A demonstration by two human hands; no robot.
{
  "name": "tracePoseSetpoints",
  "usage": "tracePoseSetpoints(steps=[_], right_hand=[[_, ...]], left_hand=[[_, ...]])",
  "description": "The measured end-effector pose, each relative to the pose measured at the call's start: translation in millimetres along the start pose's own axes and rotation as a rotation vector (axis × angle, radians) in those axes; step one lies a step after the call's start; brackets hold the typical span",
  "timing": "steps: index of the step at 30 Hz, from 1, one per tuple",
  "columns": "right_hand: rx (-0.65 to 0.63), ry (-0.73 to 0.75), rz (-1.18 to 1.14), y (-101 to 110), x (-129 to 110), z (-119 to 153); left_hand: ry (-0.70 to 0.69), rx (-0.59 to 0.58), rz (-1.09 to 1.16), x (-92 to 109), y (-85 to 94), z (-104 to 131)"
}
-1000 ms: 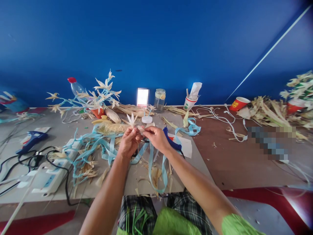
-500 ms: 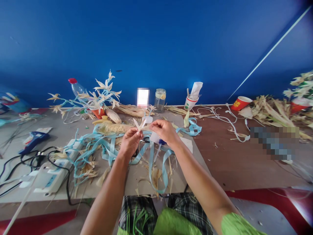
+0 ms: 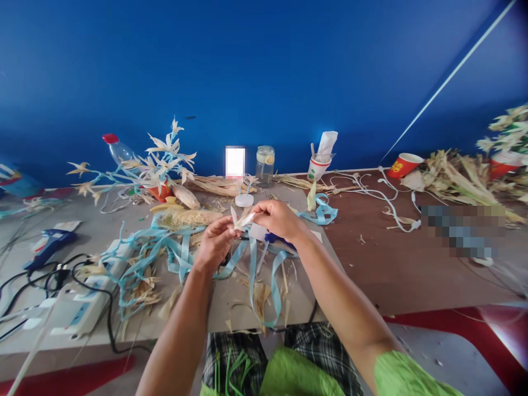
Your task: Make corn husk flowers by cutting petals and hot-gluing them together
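Note:
Above the middle of the table, my left hand (image 3: 215,243) pinches the base of a small pale corn-husk flower (image 3: 237,221) between thumb and fingers. My right hand (image 3: 279,221) is closed at the flower's right side, its thumb and fingertips on a petal. One petal points upward between the hands. Under and around them lie light blue ribbon (image 3: 275,286), a white card (image 3: 258,232) and a dark blue tool (image 3: 281,241), partly hidden by my right hand. Just beyond the fingers stands a small round white base (image 3: 245,200) with thin blue stems.
Left are a blue glue gun (image 3: 51,246), a white power strip (image 3: 95,297) with black cords, and blue-wrapped branches (image 3: 140,258). Husk flowers (image 3: 160,159), a glass jar (image 3: 264,166) and a paper cup (image 3: 318,168) stand behind. Dried husks (image 3: 457,179) and a red cup (image 3: 405,165) are right.
My right hand has drawn in a little, and its fingertips bend a petal to the right. The flower has turned slightly in my left fingers. The whole view has shifted a little.

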State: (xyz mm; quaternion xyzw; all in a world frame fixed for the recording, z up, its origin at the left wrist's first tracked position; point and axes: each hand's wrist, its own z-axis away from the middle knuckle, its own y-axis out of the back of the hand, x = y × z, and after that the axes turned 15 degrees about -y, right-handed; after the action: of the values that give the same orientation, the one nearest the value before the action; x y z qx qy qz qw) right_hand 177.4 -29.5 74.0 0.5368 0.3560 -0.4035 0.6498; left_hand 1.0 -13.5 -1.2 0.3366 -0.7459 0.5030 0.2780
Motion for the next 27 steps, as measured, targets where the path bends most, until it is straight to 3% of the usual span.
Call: tracePoseSetpoints(steps=[9,18,24,27], right_hand=[[-0.134,0.031,0.000,7.8,12.3,-8.5],[-0.213,0.036,0.031,13.2,6.0,-7.7],[-0.211,0.007,0.079,17.4,6.8,-9.8],[-0.125,-0.015,0.139,20.8,8.8,-10.4]], left_hand=[[-0.007,-0.076,-0.171,-5.5,5.6,3.9],[0.022,-0.091,-0.262,0.2,-9.3,5.0],[0.053,-0.124,-0.202,-2.7,-5.4,5.9],[0.031,-0.119,-0.186,-3.9,-1.7,6.2]])
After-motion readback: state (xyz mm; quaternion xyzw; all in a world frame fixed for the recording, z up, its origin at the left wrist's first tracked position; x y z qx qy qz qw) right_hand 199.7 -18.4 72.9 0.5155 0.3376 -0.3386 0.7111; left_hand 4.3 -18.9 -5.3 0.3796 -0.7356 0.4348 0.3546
